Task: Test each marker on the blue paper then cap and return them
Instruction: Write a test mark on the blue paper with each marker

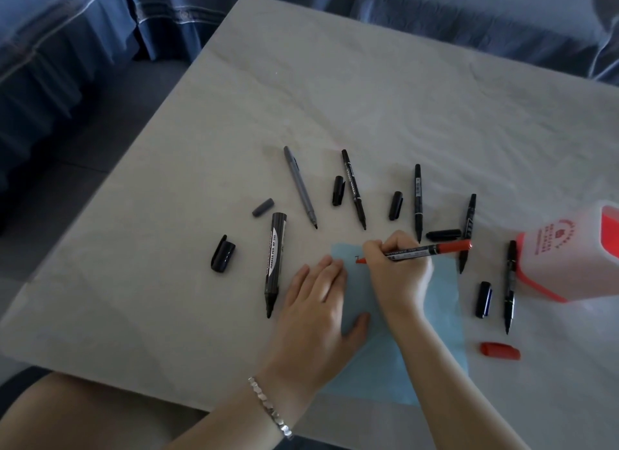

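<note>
Pale grey cloth covers the table (368, 98); blue draped fabric (100, 31) hangs behind it, from 10 to 2 o'clock.

Item under test: red marker (432, 248), uncapped at the writing end. Its nib is down on the blue paper (442, 312) near the sheet's 11 o'clock corner, beside a short red mark (360, 261). The barrel lies nearly level, tail toward 3 o'clock, with a red end-cap on the tail.

Right hand (395, 268): pinches the barrel low, close to the nib, in a writing grip.
Left hand (318, 302): fingers straight and spread, palm down on the paper's 9 o'clock edge, pinning it. Bracelet (271, 407) on that wrist.

Handling (judgement): light, rigid plastic barrel, smooth, likely to roll if set down. The felt nib needs only light pressure. For capping, a mid-barrel hold looks best, with the cap pushed on straight. The paper is thin and limp and would slide on the cloth unless held.

Red cap (499, 350) lies loose on the cloth at 4 o'clock of the paper.

Around the sheet, all uncapped:
- thick black marker (274, 262) at 9 o'clock, its cap (222, 253) further out
- grey marker (300, 186) with grey cap (263, 207) at 11 o'clock
- four slim black markers with loose black caps beside them, fanned from 12 to 3 o'clock

White-and-red container (569, 252) lies tipped at 3 o'clock, partly out of view. It is probably where the markers go back.
</note>
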